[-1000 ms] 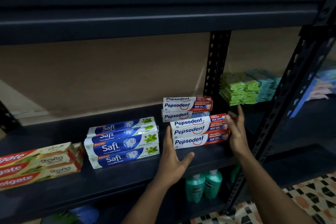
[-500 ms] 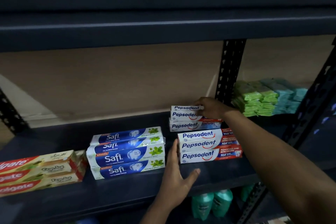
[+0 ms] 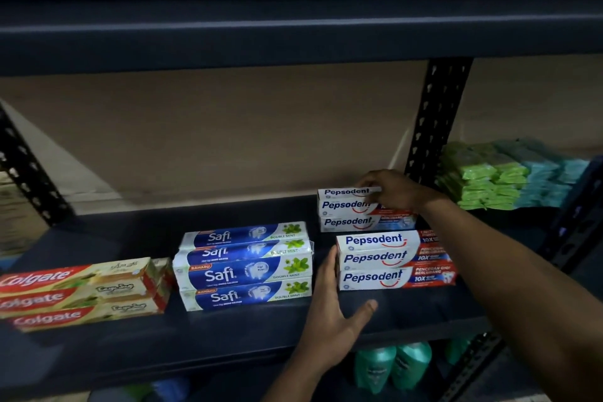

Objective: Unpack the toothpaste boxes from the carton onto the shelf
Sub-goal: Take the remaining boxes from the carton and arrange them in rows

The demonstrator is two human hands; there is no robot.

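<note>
Right hand (image 3: 396,190) has moved off the front stack (image 3: 385,258) of Pepsodent to the back stack (image 3: 347,206), fingers curled over its top box, probably pinching it, though blur hides the thumb. Left hand (image 3: 329,320) lies flat, straight fingers against the front stack's end. All boxes sit on the shelf (image 3: 228,331). Likely just squaring up; carton out of view.

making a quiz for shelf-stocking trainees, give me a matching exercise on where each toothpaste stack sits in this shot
Things:
1. Colgate boxes
2. Safi boxes
3. front Pepsodent stack
4. rear Pepsodent stack

Places:
A. gripped at the top by the right hand
B. far left of the shelf
C. left hand flat against its left end
D. between the Colgate boxes and the front Pepsodent stack

Pairs: 1-B, 2-D, 3-C, 4-A
</note>
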